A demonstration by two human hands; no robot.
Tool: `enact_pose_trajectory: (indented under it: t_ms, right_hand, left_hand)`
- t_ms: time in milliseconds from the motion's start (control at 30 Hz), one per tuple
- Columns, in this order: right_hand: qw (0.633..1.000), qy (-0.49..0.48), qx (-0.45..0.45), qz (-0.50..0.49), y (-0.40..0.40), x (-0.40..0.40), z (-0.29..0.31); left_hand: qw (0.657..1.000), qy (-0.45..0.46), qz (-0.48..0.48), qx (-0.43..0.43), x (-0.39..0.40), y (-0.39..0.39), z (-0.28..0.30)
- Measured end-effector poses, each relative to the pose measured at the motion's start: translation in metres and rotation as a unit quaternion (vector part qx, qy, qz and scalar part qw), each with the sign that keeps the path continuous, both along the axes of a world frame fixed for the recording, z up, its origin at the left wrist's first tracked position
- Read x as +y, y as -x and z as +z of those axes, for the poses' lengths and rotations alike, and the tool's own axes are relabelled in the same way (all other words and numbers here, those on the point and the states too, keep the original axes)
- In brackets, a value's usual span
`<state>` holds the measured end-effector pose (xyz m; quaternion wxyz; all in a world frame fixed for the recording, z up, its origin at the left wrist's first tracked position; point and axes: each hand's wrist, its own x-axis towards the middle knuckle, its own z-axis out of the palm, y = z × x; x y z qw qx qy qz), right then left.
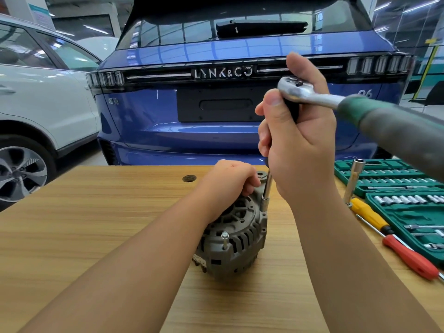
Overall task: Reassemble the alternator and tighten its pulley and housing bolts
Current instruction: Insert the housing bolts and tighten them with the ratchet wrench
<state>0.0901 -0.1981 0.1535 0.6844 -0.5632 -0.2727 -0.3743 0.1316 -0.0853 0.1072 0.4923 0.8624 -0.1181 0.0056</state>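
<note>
On the wooden table point(96, 212), the left hand point(228, 179) curls its grip over the top of the grey alternator point(237, 239). A loose bolt point(225, 239) stands from its housing. The right hand point(298, 140) wraps the ratchet point(310, 92) extension, socket on the alternator's edge. Socket case point(396, 188) lies right.

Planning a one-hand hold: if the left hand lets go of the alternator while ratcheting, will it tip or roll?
Likely heavy: the alternator looks cast metal. Its rounded body on the table could rock under side load. The left hand gripping it suggests bracing helps.
</note>
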Motion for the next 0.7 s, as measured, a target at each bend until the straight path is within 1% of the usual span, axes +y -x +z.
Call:
enact_pose_trajectory:
  t_ms: [133,200,267,300,367,400,467,567,700]
  right_hand:
    - [1.000,0.021,0.006,-0.009,0.005,0.002,-0.001]
    - [0.999,0.044,0.016,-0.014,0.011,0.004,0.002]
    - [0.999,0.047,0.020,-0.012,0.017,0.007,0.004]
    - [0.999,0.044,0.016,-0.001,0.020,0.007,0.004]
    - [0.998,0.053,0.004,0.013,0.025,0.007,0.006]
    - [0.998,0.065,0.000,0.016,0.026,0.006,0.007]
    - [0.996,0.083,-0.007,0.025,0.027,0.003,0.012]
    - [0.996,0.078,-0.019,0.049,0.026,0.000,0.016]
    - [0.995,0.079,-0.010,0.066,0.020,0.000,0.015]
  left_hand:
    - [0.999,-0.028,0.038,0.019,-0.006,0.003,0.004]
    - [0.997,-0.012,0.074,0.029,-0.009,0.003,0.004]
    - [0.993,0.008,0.117,0.018,-0.013,0.002,0.004]
    - [0.990,-0.003,0.140,0.011,-0.015,0.002,0.003]
    - [0.978,-0.062,0.199,0.001,-0.020,0.000,0.001]
    - [0.970,-0.075,0.231,0.002,-0.022,-0.002,0.001]
    - [0.958,-0.074,0.276,0.016,-0.024,-0.004,0.002]
    - [0.951,-0.049,0.305,0.027,-0.025,-0.005,0.001]
    - [0.949,-0.030,0.312,0.029,-0.026,-0.004,-0.001]
